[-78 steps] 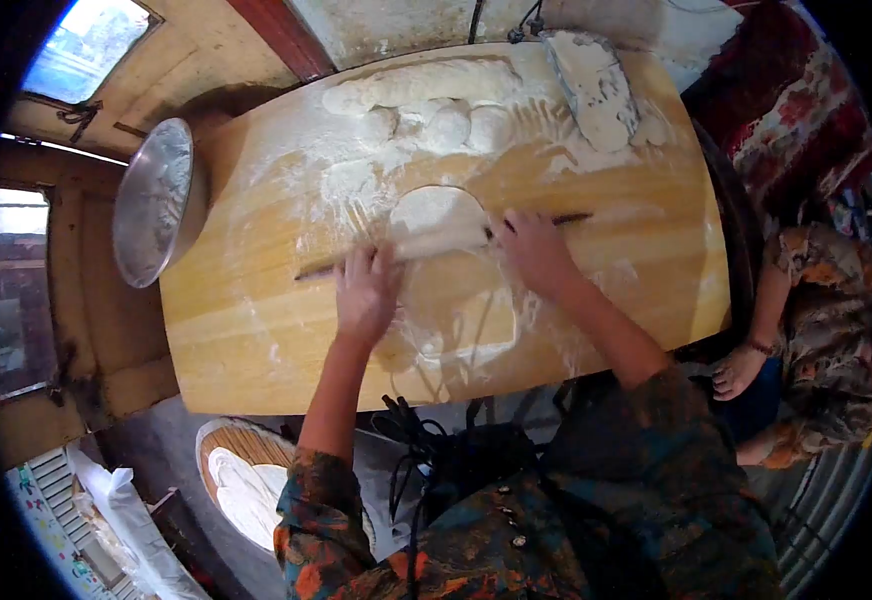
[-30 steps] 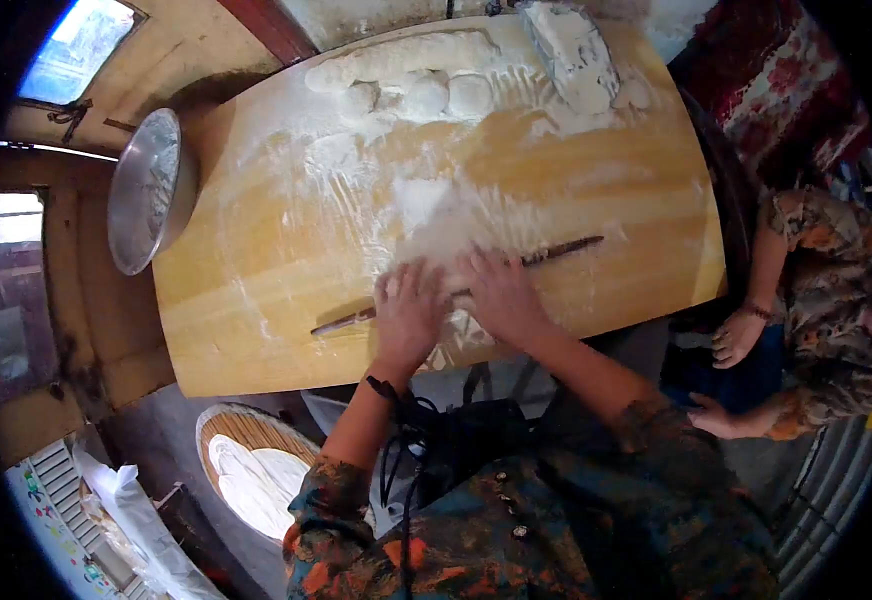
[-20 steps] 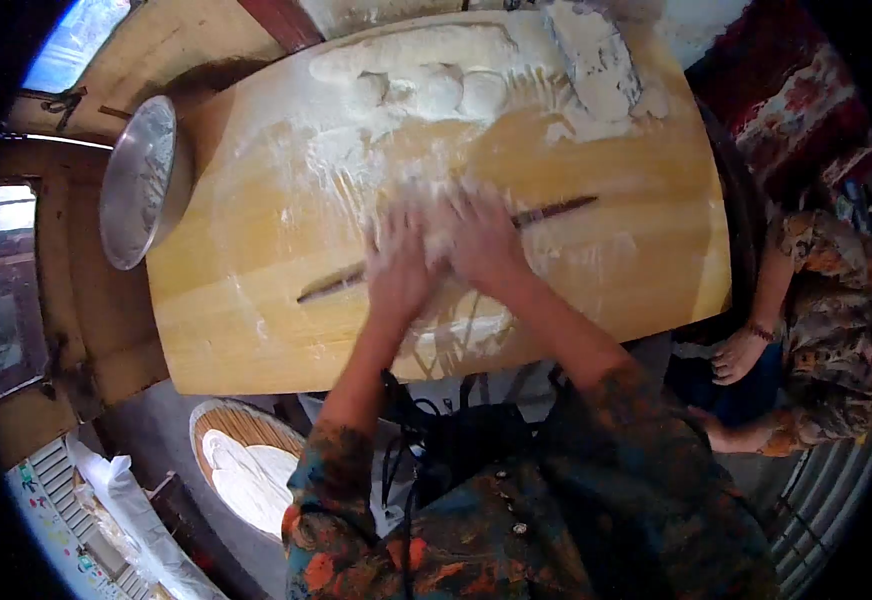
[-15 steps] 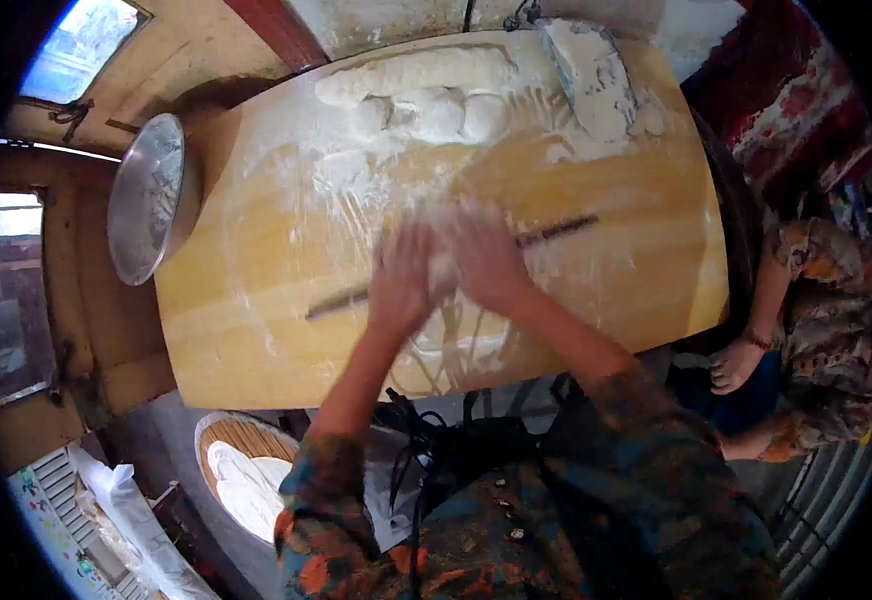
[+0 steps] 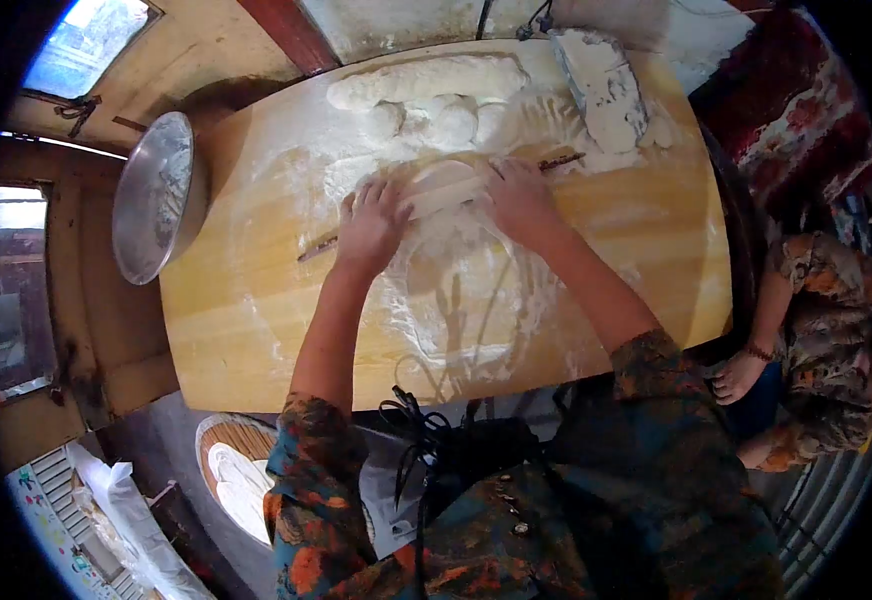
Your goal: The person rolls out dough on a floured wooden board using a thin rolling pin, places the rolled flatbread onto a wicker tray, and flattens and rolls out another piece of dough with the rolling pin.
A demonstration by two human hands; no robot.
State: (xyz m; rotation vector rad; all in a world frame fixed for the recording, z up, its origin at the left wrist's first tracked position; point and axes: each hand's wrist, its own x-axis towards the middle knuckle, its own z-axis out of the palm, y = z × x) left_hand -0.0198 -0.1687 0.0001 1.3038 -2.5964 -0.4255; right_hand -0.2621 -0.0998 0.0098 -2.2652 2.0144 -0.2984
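A thin dark rolling pin (image 5: 318,248) lies slantwise across the floured wooden board (image 5: 256,270). Pale dough (image 5: 446,197) is wrapped round its middle, between my hands, and a rounded edge of dough shows just beyond. My left hand (image 5: 374,222) is over the pin's left part, its fingers curved across it. On the other side of the dough, my right hand (image 5: 518,203) bears on the pin with fingers pointing forward. Both ends of the pin stick out past my hands. Loose flour covers the board between my forearms.
At the far edge lie a long dough log (image 5: 426,82), several dough lumps (image 5: 453,122) and a flour-filled tray (image 5: 601,92). A metal bowl (image 5: 156,200) stands left. Flat dough rounds (image 5: 241,485) rest on a mat below. Another person's hand (image 5: 741,377) is at the right.
Both hands and the rolling pin have moved away from me across the board. My hands are farther apart, and the wrapped dough shows between them.
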